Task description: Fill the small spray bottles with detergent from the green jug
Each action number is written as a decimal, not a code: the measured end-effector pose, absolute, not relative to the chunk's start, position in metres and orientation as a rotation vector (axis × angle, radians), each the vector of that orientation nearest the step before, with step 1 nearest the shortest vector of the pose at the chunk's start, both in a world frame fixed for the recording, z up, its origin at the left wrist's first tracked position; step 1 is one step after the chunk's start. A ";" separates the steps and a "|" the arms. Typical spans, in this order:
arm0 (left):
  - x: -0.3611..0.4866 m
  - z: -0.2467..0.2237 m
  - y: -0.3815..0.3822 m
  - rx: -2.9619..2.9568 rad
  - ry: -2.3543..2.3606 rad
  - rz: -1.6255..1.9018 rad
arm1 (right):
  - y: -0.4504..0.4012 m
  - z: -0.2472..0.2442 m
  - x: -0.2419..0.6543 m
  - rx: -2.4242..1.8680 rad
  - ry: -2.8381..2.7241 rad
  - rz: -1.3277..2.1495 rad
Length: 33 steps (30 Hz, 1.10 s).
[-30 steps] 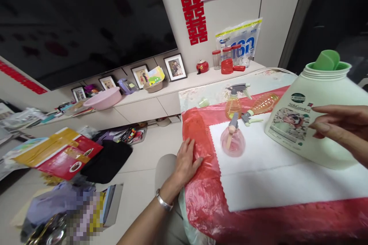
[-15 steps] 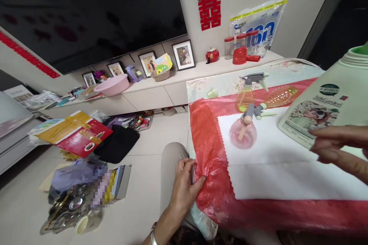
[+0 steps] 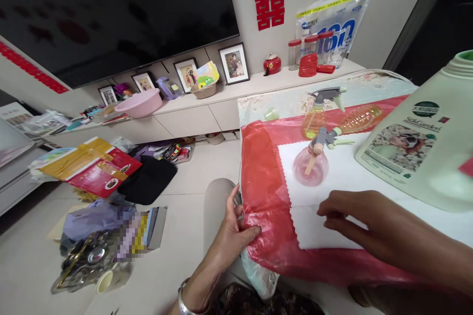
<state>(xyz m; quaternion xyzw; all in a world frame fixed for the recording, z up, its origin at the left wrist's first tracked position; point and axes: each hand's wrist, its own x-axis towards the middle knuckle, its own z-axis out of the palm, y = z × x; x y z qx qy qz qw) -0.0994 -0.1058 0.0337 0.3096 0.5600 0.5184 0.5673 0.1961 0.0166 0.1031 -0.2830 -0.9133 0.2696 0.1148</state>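
My left hand (image 3: 232,231) rests at the near left table corner. Its thumb lies on the red plastic sheet (image 3: 260,167), and its loosely spread fingers are along the edge. Over the white scalloped-edge cloth (image 3: 303,224) hovers my right hand (image 3: 354,216), fingers bent, with a gap between thumb and forefinger and nothing visible in them. Ahead of it stands a pink round spray bottle (image 3: 320,170) with a wooden stick at its neck. A large pale green SilkGarden jug (image 3: 399,172), its mouth uncapped, stands to the right. Behind are an upright yellow spray bottle (image 3: 314,120) and an orange ribbed spray bottle (image 3: 360,119) lying down.
A small pale green cup (image 3: 271,114) lies near the table's far left. Along the ledge stand red-lidded jars (image 3: 294,54), a red pot (image 3: 272,65), picture frames (image 3: 234,63) and a pink basin (image 3: 142,103). Bags and boxes (image 3: 107,167) cover part of the floor at left.
My right hand has moved left and nearer, from in front of the jug to above the white cloth. My left forefinger has lifted away from the edge. The view has shifted slightly.
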 end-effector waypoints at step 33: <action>-0.071 0.055 -0.045 1.577 1.485 0.722 | 0.025 0.067 0.160 -0.986 -2.616 1.513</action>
